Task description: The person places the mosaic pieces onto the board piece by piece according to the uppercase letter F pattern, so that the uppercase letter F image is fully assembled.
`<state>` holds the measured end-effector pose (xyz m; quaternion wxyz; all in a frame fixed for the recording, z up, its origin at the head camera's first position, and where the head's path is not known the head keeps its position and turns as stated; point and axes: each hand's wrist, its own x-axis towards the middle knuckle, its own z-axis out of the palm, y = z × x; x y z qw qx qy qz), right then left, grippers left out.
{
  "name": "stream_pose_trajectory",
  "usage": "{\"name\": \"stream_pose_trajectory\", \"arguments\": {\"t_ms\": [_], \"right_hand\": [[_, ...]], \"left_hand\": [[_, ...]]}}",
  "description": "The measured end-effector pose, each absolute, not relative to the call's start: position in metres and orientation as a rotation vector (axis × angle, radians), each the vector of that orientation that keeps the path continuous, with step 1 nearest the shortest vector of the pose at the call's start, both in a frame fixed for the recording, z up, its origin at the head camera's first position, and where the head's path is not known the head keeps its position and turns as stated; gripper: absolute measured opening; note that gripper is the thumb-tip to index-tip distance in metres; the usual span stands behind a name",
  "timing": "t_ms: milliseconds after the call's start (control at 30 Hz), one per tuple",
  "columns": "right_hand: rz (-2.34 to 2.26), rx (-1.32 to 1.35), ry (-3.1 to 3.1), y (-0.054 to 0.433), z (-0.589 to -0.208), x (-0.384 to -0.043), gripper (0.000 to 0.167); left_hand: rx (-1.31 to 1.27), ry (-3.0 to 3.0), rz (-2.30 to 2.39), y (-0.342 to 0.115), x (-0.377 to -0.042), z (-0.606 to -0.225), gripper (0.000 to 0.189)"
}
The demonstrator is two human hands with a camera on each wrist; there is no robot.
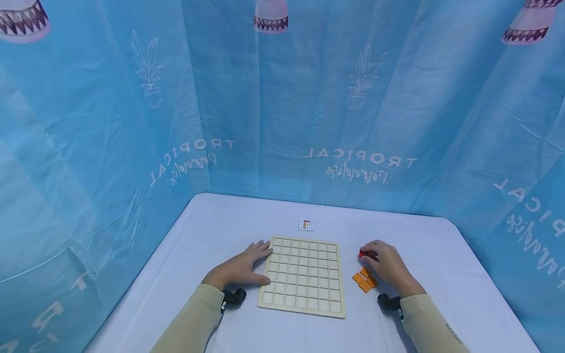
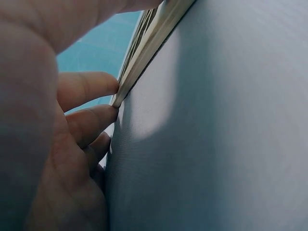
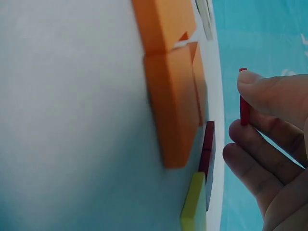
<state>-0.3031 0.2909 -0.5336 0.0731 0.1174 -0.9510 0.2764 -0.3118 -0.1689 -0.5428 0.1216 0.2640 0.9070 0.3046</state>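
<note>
A square wooden grid board (image 1: 302, 280) lies on the white table in the head view. My left hand (image 1: 240, 267) touches its left edge, thumb and fingers spread and fairly straight. In the left wrist view, fingertips meet the side of the board (image 2: 139, 65). My right hand (image 1: 390, 267) pinches a small red square tile (image 3: 244, 108) between thumb and fingers, held up off the table to the right of the board. Several orange tiles (image 1: 365, 284) lie just below that hand. Dark red tiles (image 3: 207, 156) and a yellow tile (image 3: 193, 204) show in the right wrist view.
A small printed card (image 1: 306, 225) with a coloured pattern on a grid lies beyond the board. Blue printed curtains (image 1: 282, 108) surround the white-covered table (image 1: 247, 215) at the back and sides.
</note>
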Motion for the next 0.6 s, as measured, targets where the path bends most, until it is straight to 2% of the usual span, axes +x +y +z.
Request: {"name": "stream_pose_trajectory", "arguments": {"t_ms": [600], "right_hand": [[0.900, 0.380, -2.836, 0.255, -0.523, -0.305, 0.028]], "left_hand": [[0.819, 2.606, 0.922, -0.174, -0.316, -0.547, 0.096]]}}
